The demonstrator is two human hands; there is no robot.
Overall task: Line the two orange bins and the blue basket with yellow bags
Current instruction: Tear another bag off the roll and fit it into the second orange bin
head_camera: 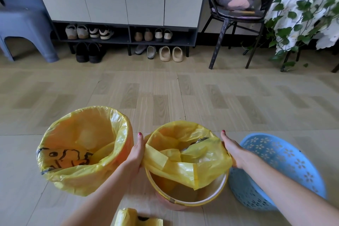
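The left orange bin [126,145] stands on the floor with a yellow bag [77,176] folded over its whole rim. The second orange bin [190,202] sits in the middle. A yellow bag [185,163] is stretched over its far rim, and the bag's near edge hangs loose inside. My left hand [136,154] grips that bag at the bin's left side. My right hand [232,149] grips it at the right side. The blue basket [286,169] lies tilted at the right, with no bag in it.
A roll of yellow bags [135,217] lies on the floor at the bottom edge. Farther back stand a shoe cabinet [126,31] with shoes, a blue stool [23,29], a black chair [236,24] with a paw cushion, and a trailing plant [300,18].
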